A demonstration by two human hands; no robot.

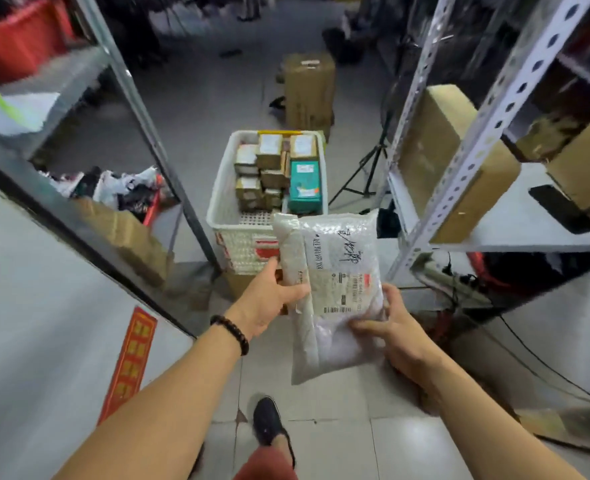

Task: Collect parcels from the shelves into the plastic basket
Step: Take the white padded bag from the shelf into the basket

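Note:
I hold a flat white bubble-wrap parcel (pixel 335 292) with a shipping label and black handwriting, in front of and just short of the white plastic basket (pixel 222 202). My left hand (pixel 269 299) grips its left edge, where a second slimmer white packet lies against it. My right hand (pixel 390 327) holds the lower right side, thumb on top. The basket stands on the floor between two shelf racks and holds several small brown boxes (pixel 269 150) and a teal box (pixel 305 187).
A grey metal rack (pixel 141 109) stands on the left with a red crate and a brown parcel. The white slotted rack (pixel 473 143) on the right holds cardboard boxes and a black phone. A tall brown carton (pixel 309 88) and a tripod stand behind the basket.

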